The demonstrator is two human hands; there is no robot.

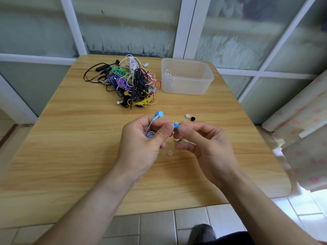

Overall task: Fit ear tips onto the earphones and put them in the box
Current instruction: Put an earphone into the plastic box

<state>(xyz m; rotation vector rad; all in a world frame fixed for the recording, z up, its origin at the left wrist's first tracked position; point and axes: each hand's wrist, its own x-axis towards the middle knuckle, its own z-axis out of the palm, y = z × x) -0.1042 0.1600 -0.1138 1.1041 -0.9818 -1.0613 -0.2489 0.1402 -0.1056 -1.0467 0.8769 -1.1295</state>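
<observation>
My left hand [141, 144] grips a coiled blue earphone cable [150, 134], and one blue earbud [158, 114] sticks up above its fingers. The second blue earbud [175, 125] sits between my left thumb and the thumb and forefinger of my right hand [205, 145], which pinch it. Loose ear tips lie on the table: a clear one [170, 152] below my hands, a white one [188, 116] and a black one [192, 118] beyond them. More tips are partly hidden under my right fingers. The clear plastic box [187, 87] stands at the back right with a white earphone inside.
A tangled pile of coloured earphones [131, 82] lies at the back centre of the wooden table [70, 138]. Frosted window panels stand behind the table. Patterned fabric [304, 138] lies off the right edge. A shoe shows on the tiled floor below.
</observation>
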